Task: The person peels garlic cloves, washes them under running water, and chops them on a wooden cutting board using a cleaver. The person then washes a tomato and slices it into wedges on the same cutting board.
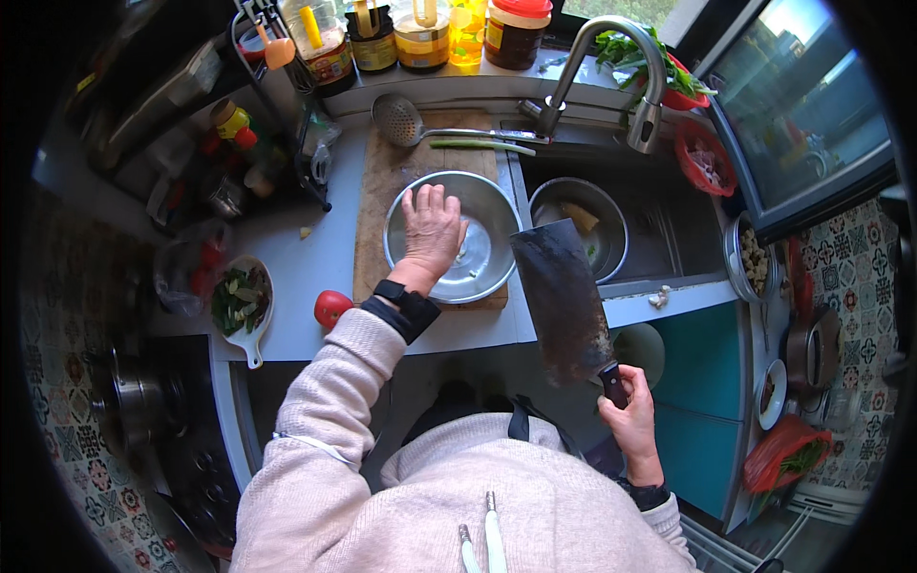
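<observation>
A steel bowl [491, 247] with a few small pale and green bits inside stands on a wooden cutting board [372, 215]. My left hand [430, 233] is over the bowl's left part, fingers somewhat spread, with nothing seen in it; its palm side is hidden. My right hand [630, 415] grips the dark handle of a cleaver [562, 301], whose broad stained blade points up and away, in front of the counter's edge and near the bowl's right rim. Behind the bowl lie a slotted skimmer [397, 120] and a green onion stalk [480, 145].
In the sink [659, 222] sits a metal basin [623, 251]. A tomato [332, 308] and a white handled dish [247, 344] of cut greens are at left. Garlic [660, 296] lies on the sink's front ledge. A faucet [573, 64] arches above; jars [423, 36] line the back.
</observation>
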Motion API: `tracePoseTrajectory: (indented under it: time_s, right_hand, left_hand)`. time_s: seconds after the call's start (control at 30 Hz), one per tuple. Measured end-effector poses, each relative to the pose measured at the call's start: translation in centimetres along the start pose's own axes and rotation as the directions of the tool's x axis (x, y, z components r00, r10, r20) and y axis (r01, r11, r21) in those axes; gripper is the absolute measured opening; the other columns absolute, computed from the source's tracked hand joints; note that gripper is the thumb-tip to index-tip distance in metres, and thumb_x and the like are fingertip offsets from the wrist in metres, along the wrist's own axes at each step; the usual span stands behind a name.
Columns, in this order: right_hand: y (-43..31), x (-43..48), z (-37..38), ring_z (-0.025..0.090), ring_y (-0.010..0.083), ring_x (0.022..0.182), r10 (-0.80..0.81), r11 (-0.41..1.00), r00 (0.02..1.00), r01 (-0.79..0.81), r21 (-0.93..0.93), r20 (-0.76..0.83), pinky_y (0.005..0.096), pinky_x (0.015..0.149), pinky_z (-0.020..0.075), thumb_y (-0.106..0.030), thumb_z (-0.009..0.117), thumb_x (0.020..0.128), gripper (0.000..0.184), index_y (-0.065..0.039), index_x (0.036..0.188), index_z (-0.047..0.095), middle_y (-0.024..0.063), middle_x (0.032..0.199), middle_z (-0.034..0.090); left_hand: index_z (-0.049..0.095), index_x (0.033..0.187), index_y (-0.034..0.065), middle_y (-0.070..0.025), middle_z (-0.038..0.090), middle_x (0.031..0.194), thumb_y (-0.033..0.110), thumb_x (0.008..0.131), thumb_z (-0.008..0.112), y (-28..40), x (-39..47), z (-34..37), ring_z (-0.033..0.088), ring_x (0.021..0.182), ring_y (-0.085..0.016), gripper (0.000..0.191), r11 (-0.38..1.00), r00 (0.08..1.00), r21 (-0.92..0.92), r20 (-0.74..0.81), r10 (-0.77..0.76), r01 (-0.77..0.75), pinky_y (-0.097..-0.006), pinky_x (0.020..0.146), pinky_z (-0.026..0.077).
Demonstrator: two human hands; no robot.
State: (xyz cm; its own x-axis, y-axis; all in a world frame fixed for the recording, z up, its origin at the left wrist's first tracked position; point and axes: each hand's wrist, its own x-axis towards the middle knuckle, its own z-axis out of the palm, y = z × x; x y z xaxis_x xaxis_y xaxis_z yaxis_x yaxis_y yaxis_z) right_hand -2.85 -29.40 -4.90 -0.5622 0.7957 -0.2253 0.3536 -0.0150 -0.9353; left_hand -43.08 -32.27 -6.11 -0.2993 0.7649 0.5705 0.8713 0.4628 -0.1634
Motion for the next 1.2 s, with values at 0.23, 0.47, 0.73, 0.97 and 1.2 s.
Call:
tracePoseTrajectory:
  time_s: [0.23, 0.47, 0.73, 0.97, 1.2]
  right_hand:
    - [1.5, -0.3, -0.3, 0.061, 0.0117, 0.092, -0.052, 0.998, 0.997, 0.054, 0.031, -0.064, 0.0261, 0.082, 0.0498, 0.003, 0.065, 0.077, 0.043, 0.000, 0.117, 0.051, 0.0069, 0.100, 0.063]
    - [3.0, -1.0, -2.6, 0.064, 0.0156, 0.099, -0.046, 0.992, 0.985, 0.064, 0.104, -0.166, 0.0298, 0.088, 0.0501, -0.003, 0.068, 0.078, 0.044, -0.001, 0.119, 0.052, 0.0095, 0.105, 0.066]
    - [3.6, -1.6, -3.6, 0.060, 0.0105, 0.090, 0.093, 0.991, 0.975, -0.071, 0.113, -0.202, 0.0267, 0.080, 0.0504, 0.001, 0.066, 0.078, 0.042, -0.001, 0.118, 0.052, 0.0054, 0.102, 0.063]
    - [1.5, -4.4, -6.7, 0.053, 0.0057, 0.060, 0.139, 0.976, 0.961, -0.092, 0.199, -0.240, 0.0196, 0.050, 0.0427, 0.008, 0.060, 0.079, 0.040, -0.001, 0.116, 0.048, 0.0032, 0.085, 0.058]
    - [1.9, -3.9, -7.7, 0.054, 0.0070, 0.059, 0.155, 0.964, 0.967, -0.103, 0.247, -0.200, 0.0203, 0.049, 0.0427, 0.008, 0.059, 0.079, 0.040, -0.003, 0.115, 0.047, 0.0029, 0.084, 0.057]
  left_hand:
    - [0.067, 0.102, 0.0037, -0.0090, 0.058, 0.114, 0.013, 0.085, 0.063, -0.9, -2.5, 0.7, 0.062, 0.099, -0.028, 0.020, 0.978, 0.982, -0.185, 0.145, 0.120, -0.092, -0.0377, 0.078, 0.055]
    - [0.070, 0.102, 0.0087, -0.0122, 0.068, 0.091, 0.014, 0.086, 0.069, -0.3, -2.5, 0.0, 0.067, 0.076, -0.029, 0.016, 0.728, 0.994, -0.685, 0.101, 0.041, 0.040, -0.0322, 0.069, 0.056]
    - [0.070, 0.102, 0.0030, -0.0126, 0.068, 0.107, 0.013, 0.091, 0.064, 0.5, 0.8, -6.2, 0.065, 0.099, -0.025, 0.017, 0.592, 0.985, -0.803, 0.151, 0.082, 0.074, -0.0345, 0.086, 0.051]
    - [0.068, 0.106, 0.0139, -0.0109, 0.057, 0.127, 0.020, 0.081, 0.071, 2.3, 1.3, -2.9, 0.050, 0.122, -0.029, 0.027, 0.935, 0.993, -0.336, -0.029, 0.112, -0.115, -0.0427, 0.103, 0.039]
    - [0.056, 0.109, 0.0013, -0.0206, 0.063, 0.103, 0.031, 0.087, 0.068, -1.9, -6.7, -4.4, 0.062, 0.099, -0.037, 0.039, 0.577, 0.674, -0.350, 0.426, -0.604, 0.738, -0.0446, 0.086, 0.049]
